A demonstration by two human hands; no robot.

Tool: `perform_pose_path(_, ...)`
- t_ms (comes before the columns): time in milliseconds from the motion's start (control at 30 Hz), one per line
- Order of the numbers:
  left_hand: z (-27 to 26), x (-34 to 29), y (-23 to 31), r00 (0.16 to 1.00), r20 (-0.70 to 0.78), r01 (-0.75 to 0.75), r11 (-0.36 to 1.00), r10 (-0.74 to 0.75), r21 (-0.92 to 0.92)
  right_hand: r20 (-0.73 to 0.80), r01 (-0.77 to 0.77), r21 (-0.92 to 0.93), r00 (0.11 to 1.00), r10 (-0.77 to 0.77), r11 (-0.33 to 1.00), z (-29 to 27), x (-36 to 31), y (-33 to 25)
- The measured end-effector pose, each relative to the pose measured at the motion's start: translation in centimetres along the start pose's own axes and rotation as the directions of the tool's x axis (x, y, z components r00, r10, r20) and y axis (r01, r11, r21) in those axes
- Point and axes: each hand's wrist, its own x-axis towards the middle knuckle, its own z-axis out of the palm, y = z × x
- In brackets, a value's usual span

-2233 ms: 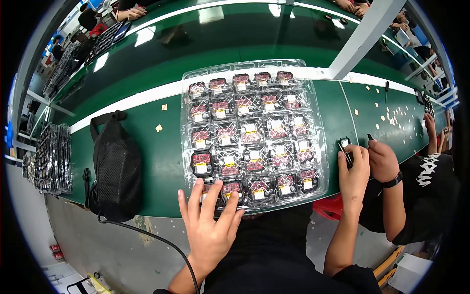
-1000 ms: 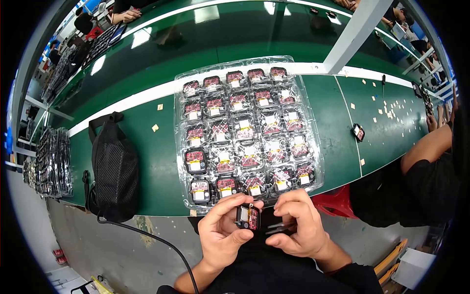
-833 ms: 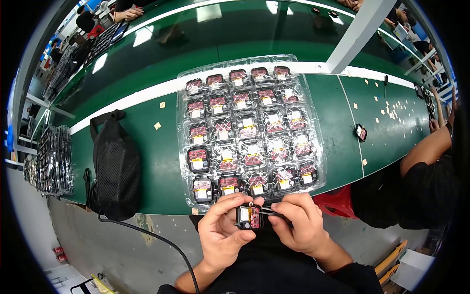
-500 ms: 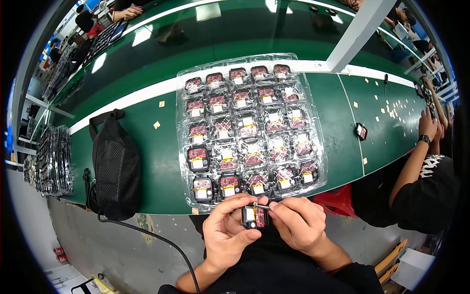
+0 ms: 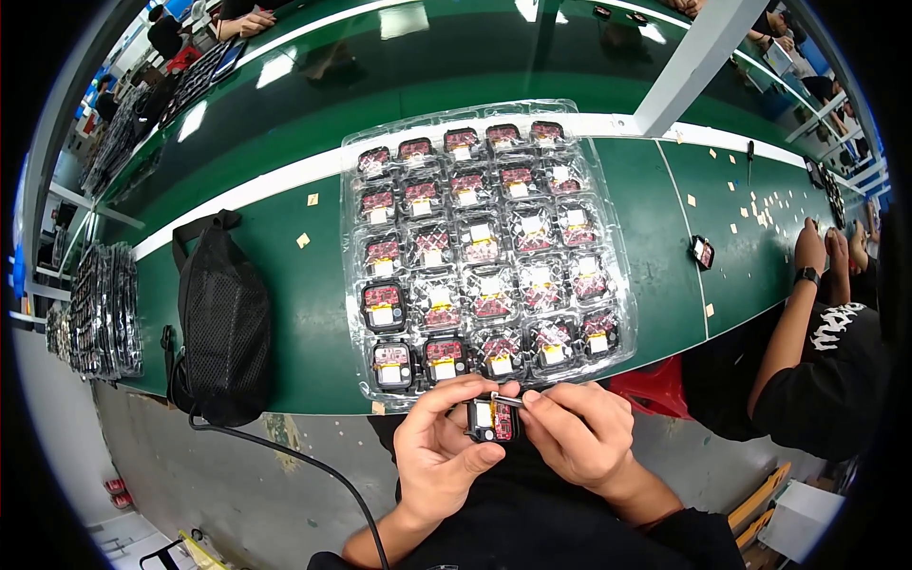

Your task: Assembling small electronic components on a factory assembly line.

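In my left hand [image 5: 439,446] I hold a small black square device casing [image 5: 493,420] between fingers and thumb. Its open face shows a red circuit board, a white block and a strip of yellow tape. My right hand [image 5: 584,432] pinches a thin metal tool, apparently tweezers [image 5: 507,400], whose tip lies at the casing's upper edge. Just beyond my hands, a clear plastic tray [image 5: 617,285] lies on the green table, with rows of similar open casings in its pockets.
Left of the tray lies a black mesh bag [image 5: 226,328], a black cable [image 5: 313,463] running near it. Stacked trays [image 5: 104,309] stand at far left. Another casing [image 5: 702,252] sits right of the tray. A co-worker [image 5: 817,370] sits at right, below a grey post [image 5: 698,71].
My hands and the held casing stay almost in place, the tool still at its upper edge. At right, the co-worker's arms have moved down and slightly left.
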Motion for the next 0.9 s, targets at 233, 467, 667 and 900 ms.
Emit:
perform_pose_path(233,-0.23,0.09,-0.13,0.998,0.064,-0.008,0.999,0.01,-0.041,0.029,-0.075,0.029,0.997,0.074,0.997,0.01,-0.09,-0.16)
perform_pose_path(467,-0.37,0.0,-0.11,0.998,0.065,-0.012,0.999,0.015,-0.044,0.08,-0.157,0.103,0.986,0.149,0.982,-0.57,0.29,-0.16)
perform_pose_path(667,-0.35,0.02,0.0,0.995,0.094,-0.034,0.999,0.033,0.014,0.083,-0.141,0.109,0.988,0.133,0.984,-0.73,0.41,0.01)
perform_pose_path(900,-0.23,0.16,0.11,0.993,0.112,-0.038,0.999,0.034,0.032,0.095,-0.149,0.118,0.986,0.138,0.982,-0.91,0.44,0.03)
